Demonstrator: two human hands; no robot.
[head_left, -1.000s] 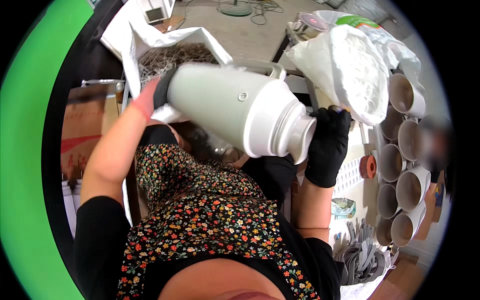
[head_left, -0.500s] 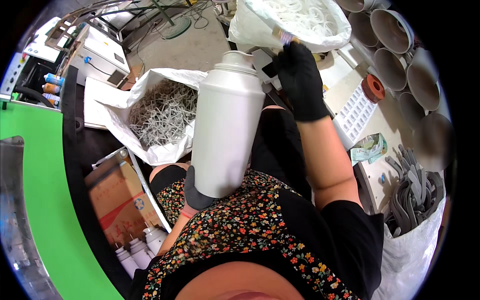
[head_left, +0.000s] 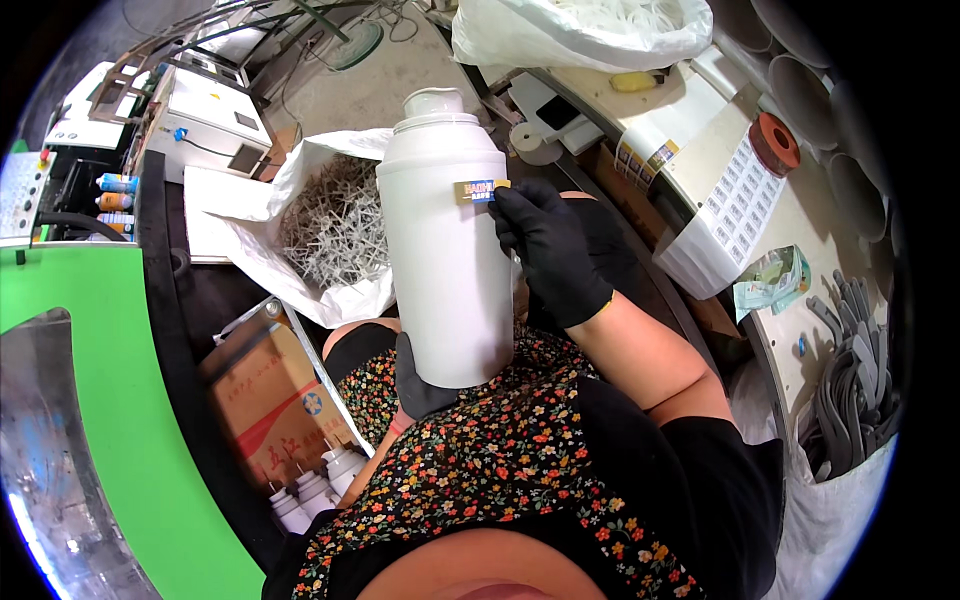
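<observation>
A white thermos flask body (head_left: pixel 440 270) with a stepped neck stands upright in my lap. My left hand (head_left: pixel 420 385), in a dark glove, wraps round its lower left side and base. In a black glove, my right hand (head_left: pixel 550 245) pinches the right end of a small gold and blue label sticker (head_left: pixel 481 191). The sticker lies at the flask's upper right side, just below the shoulder; whether its whole face touches the wall I cannot tell.
White sacks hold grey plastic strips (head_left: pixel 340 230), pale rings (head_left: pixel 630 15) and grey handles (head_left: pixel 850 390). On the right bench lie a sheet of labels (head_left: pixel 735 220) and a brown tape roll (head_left: pixel 775 143). A cardboard box (head_left: pixel 270 400) and several flasks (head_left: pixel 315 490) stand at left, beside a green machine (head_left: pixel 110 400).
My right hand has come down and left from the bench side with the sticker, bringing it to the flask. My left hand still supports the flask, which now stands straighter.
</observation>
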